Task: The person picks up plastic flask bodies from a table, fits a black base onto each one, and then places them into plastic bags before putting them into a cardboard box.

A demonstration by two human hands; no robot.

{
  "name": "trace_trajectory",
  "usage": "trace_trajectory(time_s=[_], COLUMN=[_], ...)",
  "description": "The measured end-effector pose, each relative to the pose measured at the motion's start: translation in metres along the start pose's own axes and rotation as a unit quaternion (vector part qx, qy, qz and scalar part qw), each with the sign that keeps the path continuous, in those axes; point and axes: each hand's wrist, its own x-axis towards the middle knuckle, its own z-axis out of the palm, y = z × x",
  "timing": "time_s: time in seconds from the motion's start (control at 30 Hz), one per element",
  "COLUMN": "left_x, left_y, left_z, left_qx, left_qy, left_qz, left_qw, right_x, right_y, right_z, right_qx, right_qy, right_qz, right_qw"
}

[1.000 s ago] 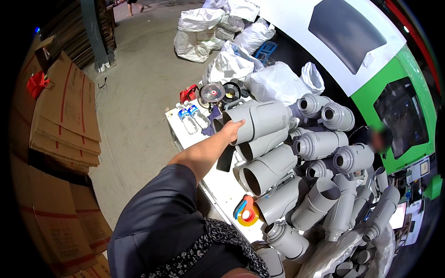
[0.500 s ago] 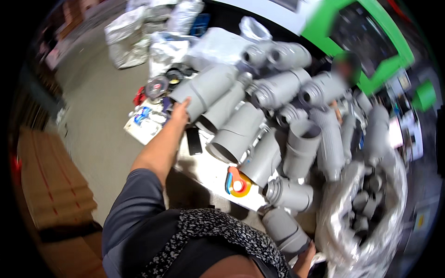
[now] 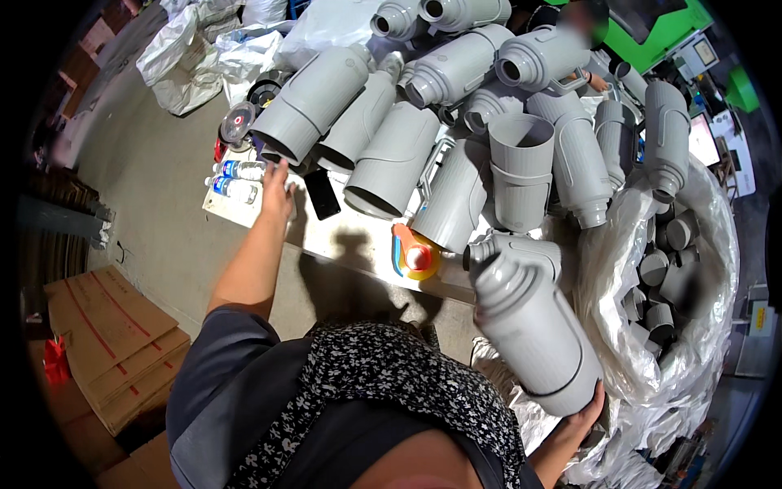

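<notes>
My right hand (image 3: 588, 411) grips the lower end of a grey plastic flask shell (image 3: 538, 338), its fingers mostly hidden behind it. The shell is tilted, its stepped, threaded neck toward the table. My left hand (image 3: 279, 191) holds nothing, its fingers apart, just below the open end of a larger grey shell (image 3: 314, 102). Next to that hand lie two clear water bottles (image 3: 234, 190) and a black phone (image 3: 322, 196). More grey shells (image 3: 395, 159) lie across the white table (image 3: 342, 236), one standing upright (image 3: 521, 175). A roll of orange tape (image 3: 417, 257) sits at the near edge.
At right stands a large plastic-lined bag (image 3: 599, 326) of small grey parts (image 3: 683, 231). Flattened cardboard (image 3: 114, 334) is stacked at left, with white sacks (image 3: 175, 65) at far left. Across the table a co-worker's hand (image 3: 597, 81) is beside a grey shell. A green machine (image 3: 660, 37) stands behind.
My left hand has come off the large grey shell and drawn back toward me. My right hand has raised its flask shell, bringing it fully into view. The whole view has shifted.
</notes>
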Motion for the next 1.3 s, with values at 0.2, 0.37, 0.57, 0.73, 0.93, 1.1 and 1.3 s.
trace_trajectory(time_s=[0.2, 0.37, 0.57, 0.73, 0.93, 1.1, 1.3], left_x=[-0.06, -0.045, -0.069, -0.025, 0.03, 0.044, 0.053], left_y=[-0.044, -0.045, 0.076, 0.092, 0.062, 0.055, 0.044], left_z=[-0.025, -0.062, -0.005, 0.018, 0.006, 0.03, 0.032], left_qx=[-0.039, 0.001, 0.023, 0.167, 0.045, 0.039, 0.082], left_qy=[0.024, -0.087, -0.206, -0.094, -0.1, -0.097, -0.115], left_qz=[-0.108, -0.046, 0.026, 0.032, -0.004, -0.046, -0.027], left_qw=[0.993, 0.995, 0.978, 0.981, 0.994, 0.993, 0.99], right_x=[0.022, 0.023, 0.08, 0.045, 0.01, 0.026, 0.012], right_y=[0.075, 0.155, 0.233, 0.269, 0.323, 0.328, 0.34], right_z=[0.175, 0.296, 0.393, 0.456, 0.494, 0.517, 0.515], right_qx=[0.132, 0.242, 0.317, 0.371, 0.312, 0.358, 0.42], right_qy=[-0.054, -0.251, -0.319, -0.332, -0.318, -0.32, -0.305], right_qz=[0.105, 0.259, 0.289, 0.443, 0.392, 0.366, 0.358], right_qw=[0.984, 0.901, 0.845, 0.746, 0.805, 0.798, 0.777])
